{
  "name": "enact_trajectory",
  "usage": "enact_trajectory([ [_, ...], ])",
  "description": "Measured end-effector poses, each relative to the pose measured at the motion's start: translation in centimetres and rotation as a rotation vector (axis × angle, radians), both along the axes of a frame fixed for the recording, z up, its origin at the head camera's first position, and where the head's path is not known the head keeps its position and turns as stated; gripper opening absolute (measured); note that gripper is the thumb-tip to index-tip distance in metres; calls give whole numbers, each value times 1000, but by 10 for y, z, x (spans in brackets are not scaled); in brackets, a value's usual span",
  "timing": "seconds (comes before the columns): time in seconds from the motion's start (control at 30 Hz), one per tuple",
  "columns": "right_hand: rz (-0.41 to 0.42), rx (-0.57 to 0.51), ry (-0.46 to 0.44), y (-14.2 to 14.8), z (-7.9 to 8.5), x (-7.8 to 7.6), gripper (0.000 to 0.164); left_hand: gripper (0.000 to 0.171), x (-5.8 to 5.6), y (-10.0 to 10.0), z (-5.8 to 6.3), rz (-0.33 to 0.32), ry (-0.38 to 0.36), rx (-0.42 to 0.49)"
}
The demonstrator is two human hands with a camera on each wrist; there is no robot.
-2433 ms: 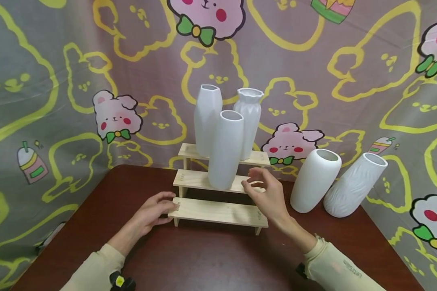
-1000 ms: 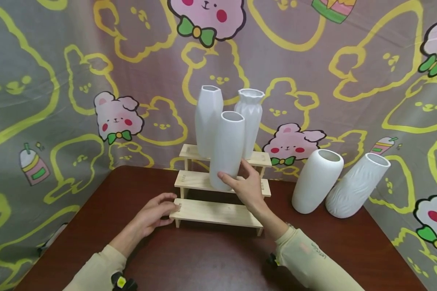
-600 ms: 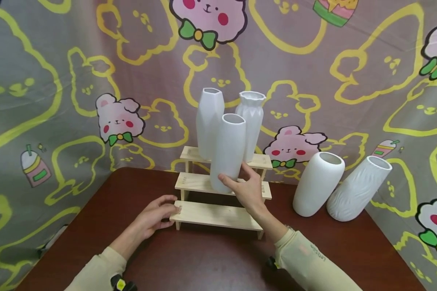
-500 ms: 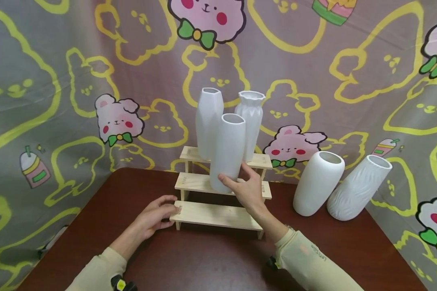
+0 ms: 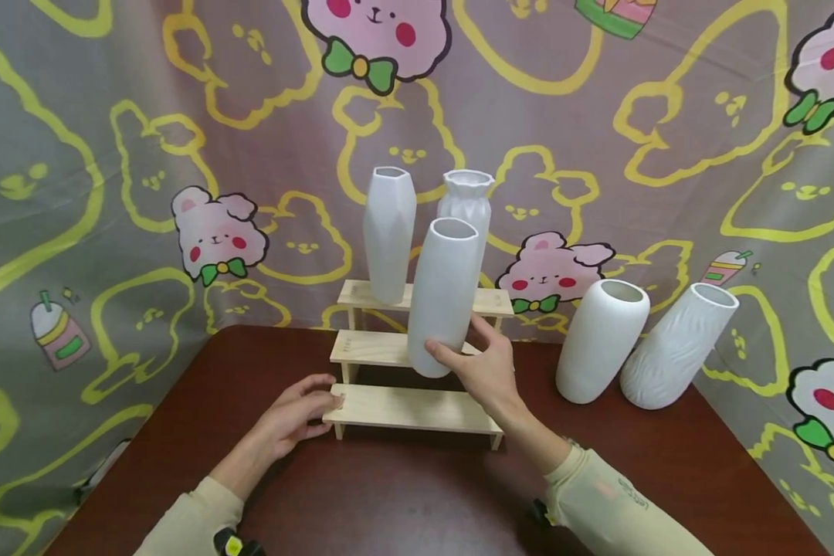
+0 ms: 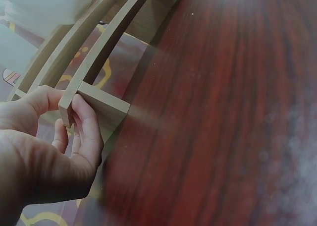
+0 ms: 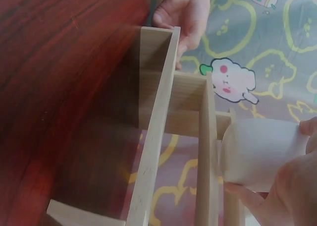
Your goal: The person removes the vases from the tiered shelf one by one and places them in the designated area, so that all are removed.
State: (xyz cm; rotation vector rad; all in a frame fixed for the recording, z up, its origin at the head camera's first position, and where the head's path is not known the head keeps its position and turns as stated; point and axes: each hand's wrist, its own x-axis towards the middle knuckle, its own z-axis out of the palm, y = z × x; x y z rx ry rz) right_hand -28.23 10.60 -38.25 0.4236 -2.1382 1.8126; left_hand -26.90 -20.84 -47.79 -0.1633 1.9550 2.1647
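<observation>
Right hand (image 5: 486, 372): forearm in from lower right on my head view, wrist held above the desk (image 5: 403, 498). Fingers curled round the lower part of a smooth white vase (image 5: 442, 297), thumb on the near face, the rest going behind its right side. That vase is at the middle tier (image 5: 371, 349) of the wooden rack (image 5: 452, 413), top leaning slightly right. Its base overlaps the tier's front edge; can't tell whether they touch.

Left hand (image 5: 293, 413): forearm in from lower left, fingers pinching the left end of the bottom tier (image 5: 396, 405). My left wrist view has the board end between them, fingertips right by the end leg.

Containers: five vases, all white, mouths up. Faceted vase (image 5: 389, 239) stands on the left half of the top tier (image 5: 496, 301). Fluted vase (image 5: 466, 205), frilled rim, is behind the held one, lower part hidden from me. Right of the rack, rounded vase (image 5: 601, 344) and leaf-textured vase (image 5: 681, 347) stand on the desk side by side; can't tell if they touch. I only get upper inner walls at the mouths, so contents unreadable. Patterned curtain (image 5: 292, 147) behind everything.
</observation>
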Motion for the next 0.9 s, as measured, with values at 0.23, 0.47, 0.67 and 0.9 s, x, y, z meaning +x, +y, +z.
enact_trajectory([
  [0.23,-15,-14,-14,23,0,11,61,56,-3,5,-4,-18,8,9],
  [0.47,-46,8,-4,45,-6,20,60,56,-1,4,0,-27,9,16],
  [0.67,-93,46,1,65,-9,28,61,61,-1,1,4,-24,16,2],
  [0.9,-101,16,19,86,-8,37,59,62,3,0,4,-19,11,-3],
])
